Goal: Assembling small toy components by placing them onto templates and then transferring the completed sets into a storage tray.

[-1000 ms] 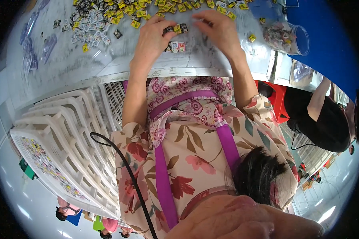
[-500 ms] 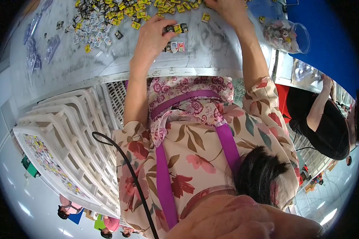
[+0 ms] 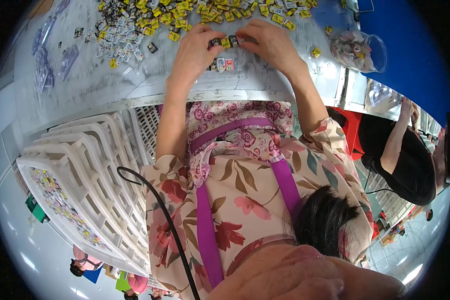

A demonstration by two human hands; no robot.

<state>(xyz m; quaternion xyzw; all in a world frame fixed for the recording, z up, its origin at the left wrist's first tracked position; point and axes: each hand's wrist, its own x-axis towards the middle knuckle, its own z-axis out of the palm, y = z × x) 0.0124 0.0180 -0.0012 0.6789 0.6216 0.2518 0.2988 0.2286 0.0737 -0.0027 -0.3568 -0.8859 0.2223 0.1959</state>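
A short row of small printed square pieces (image 3: 226,42), black and yellow, lies on the worktable between my hands. My left hand (image 3: 191,56) is closed, its thumb and fingers pinching the black piece at the left end. From the other side my right hand (image 3: 272,46) comes in closed, thumb and forefinger at the right end on a small piece, mostly covered by the fingertips. Just nearer to me lies a second row (image 3: 222,65) of black, white and pink pieces; its left end is partly covered by my left hand.
A heap of yellow, black and white pieces (image 3: 170,15) spreads along the far side of the worktable (image 3: 135,87). Clear plastic parts (image 3: 42,70) lie at the left. A clear jar of mixed pieces (image 3: 355,51) lies at the right. White crates (image 3: 80,165) stand at lower left; a co-worker in black (image 3: 400,155) is at right.
My right hand has come from the far heap down to the right end of the row. My left hand stays at the left end.
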